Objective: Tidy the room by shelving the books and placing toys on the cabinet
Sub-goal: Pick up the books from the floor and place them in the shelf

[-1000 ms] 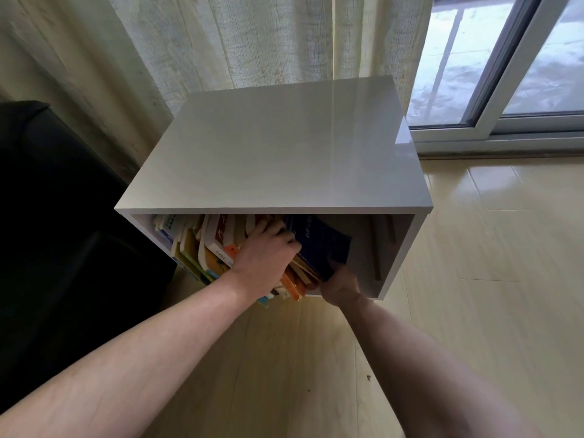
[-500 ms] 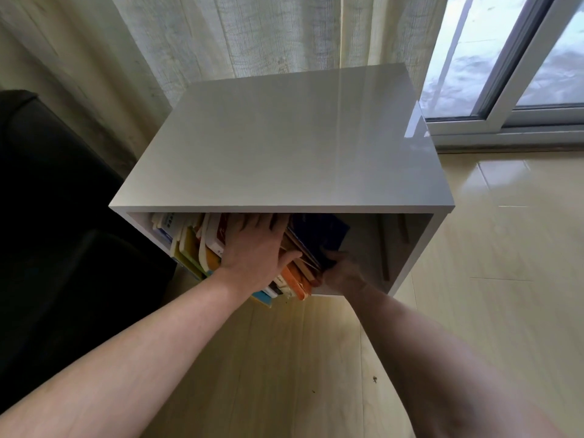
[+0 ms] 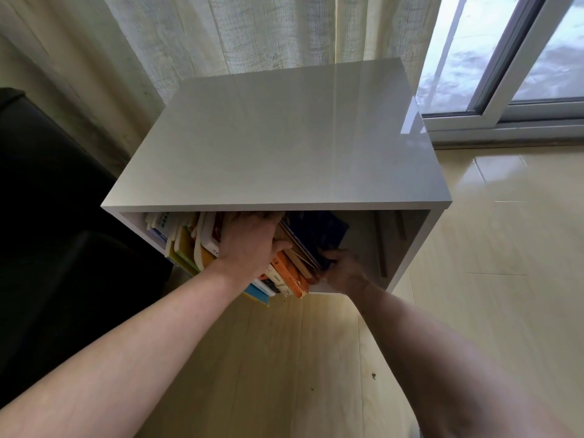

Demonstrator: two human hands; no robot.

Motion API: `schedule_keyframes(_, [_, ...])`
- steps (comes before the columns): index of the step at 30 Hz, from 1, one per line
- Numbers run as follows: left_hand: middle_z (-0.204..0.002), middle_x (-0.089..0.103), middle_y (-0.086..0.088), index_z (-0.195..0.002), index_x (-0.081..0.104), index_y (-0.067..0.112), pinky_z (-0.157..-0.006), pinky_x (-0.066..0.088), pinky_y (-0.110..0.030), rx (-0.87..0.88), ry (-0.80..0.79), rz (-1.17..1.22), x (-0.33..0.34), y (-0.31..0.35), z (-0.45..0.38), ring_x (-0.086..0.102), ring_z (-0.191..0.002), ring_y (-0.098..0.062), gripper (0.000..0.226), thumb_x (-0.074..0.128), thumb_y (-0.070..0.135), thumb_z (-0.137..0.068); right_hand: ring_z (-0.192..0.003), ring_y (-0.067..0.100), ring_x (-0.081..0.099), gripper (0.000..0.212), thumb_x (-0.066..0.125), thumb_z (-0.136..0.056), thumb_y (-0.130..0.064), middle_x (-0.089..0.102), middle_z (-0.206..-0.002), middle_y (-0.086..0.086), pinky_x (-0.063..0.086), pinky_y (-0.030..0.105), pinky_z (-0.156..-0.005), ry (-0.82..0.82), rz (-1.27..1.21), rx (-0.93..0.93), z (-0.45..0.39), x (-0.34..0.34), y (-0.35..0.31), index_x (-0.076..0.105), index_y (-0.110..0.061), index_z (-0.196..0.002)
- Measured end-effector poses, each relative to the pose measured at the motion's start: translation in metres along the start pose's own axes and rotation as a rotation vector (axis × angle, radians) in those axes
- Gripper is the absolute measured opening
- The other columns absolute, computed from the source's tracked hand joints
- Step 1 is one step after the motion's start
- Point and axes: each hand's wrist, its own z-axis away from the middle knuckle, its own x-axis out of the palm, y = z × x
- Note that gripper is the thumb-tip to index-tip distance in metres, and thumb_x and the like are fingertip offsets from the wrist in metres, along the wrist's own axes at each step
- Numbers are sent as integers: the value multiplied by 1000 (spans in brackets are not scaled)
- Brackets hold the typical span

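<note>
Head: curtain (image 3: pixel 268 33) behind cabinet (image 3: pixel 284 137), window (image 3: pixel 521 52) right.

I am counting one cabinet (image 3: pixel 271 143), my two hands, left hand (image 3: pixel 249 241) and right hand (image 3: pixel 343 271), and roughly a dozen leaning books (image 3: pixel 284 273), exact number unclear.

Single head-worn view, looking steeply down, close over the cabinet (image 3: pixel 268 137) top
</note>
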Motion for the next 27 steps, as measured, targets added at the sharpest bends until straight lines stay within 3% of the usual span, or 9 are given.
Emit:
schedule_keyframes(3, [-124, 73, 6, -138, 61, 31, -94, 54, -38, 43, 27, -39, -5, -4, 8, 68, -114, -21, 69, 70, 71, -83, -107, 35, 61, 39, 57, -99, -31, 58, -128, 21, 60, 43, -84, 18, 22, 59, -18, 0, 5, 55, -9, -132])
schedule_keyframes(6, [-127, 72, 7, -127, 72, 29, -98, 52, -41, 100, 68, -55, -9, -4, 15, 67, -116, -20, 59, 74, 66, -81, -129, 40, 54, 69, 68, -91, -54, 48, -152, 19, 43, 58, -107, 48, 46, 100, -38, -3, 9, 48, -22, -149])
schedule_keyframes(9, [-128, 72, 7, -119, 77, 28, -100, 51, -43, 115, 127, -26, -9, -4, 18, 67, -117, -20, 51, 78, 60, -80, -132, 40, 53, 90, 88, -70, -59, 52, -149, 13, 41, 61, -107, 116, 83, 106, -50, -10, 11, 48, -32, -146])
schedule_keyframes(13, [-129, 70, 3, -136, 65, 30, -105, 49, -46, 49, 117, 15, -7, -4, 15, 64, -121, -24, 66, 68, 70, -84, -129, 37, 57, 75, 84, -81, -47, 57, -144, 10, 45, 55, -107, 100, 40, 79, -52, -10, 5, 50, -30, -145])
schedule_keyframes(17, [-145, 59, -4, -154, 42, 27, -114, 43, -47, 14, 96, -15, 2, -12, 14, 52, -136, -30, 82, 56, 77, -90, -127, 35, 59, 74, 92, -68, -51, 56, -146, 10, 46, 53, -108, 209, -87, 185, -68, -20, 4, 58, -38, -132])
schedule_keyframes(21, [-140, 64, -3, -150, 47, 24, -113, 44, -45, 0, 104, 11, 3, -12, 11, 56, -132, -29, 69, 54, 67, -96, -114, 2, 50, 68, 85, -77, -33, 41, -157, 8, 46, 26, -100, 247, -195, 353, -73, -9, -9, 39, -61, -118])
schedule_keyframes(22, [-135, 66, -2, -148, 50, 24, -109, 47, -44, -7, 100, 31, 2, -9, 9, 59, -127, -28, 65, 55, 64, -97, -116, 9, 55, 60, 82, -78, -41, 44, -154, 9, 48, 29, -99, 188, -286, 364, -75, -7, -8, 46, -53, -125])
schedule_keyframes(24, [-126, 70, -1, -143, 54, 23, -102, 52, -42, -21, 85, 63, 0, -5, 5, 64, -118, -25, 59, 54, 62, -99, -120, 27, 60, 66, 79, -77, -55, 55, -143, 7, 50, 38, -99, 235, -20, 276, -70, -14, -2, 50, -34, -133])
schedule_keyframes(27, [-117, 74, 2, -135, 61, 24, -92, 56, -40, -32, 87, 156, 0, -3, 5, 68, -108, -22, 50, 59, 58, -98, -121, 33, 61, 80, 91, -61, -48, 59, -121, -7, 45, 36, -97, 241, 173, 318, -72, -13, 0, 46, -50, -127])
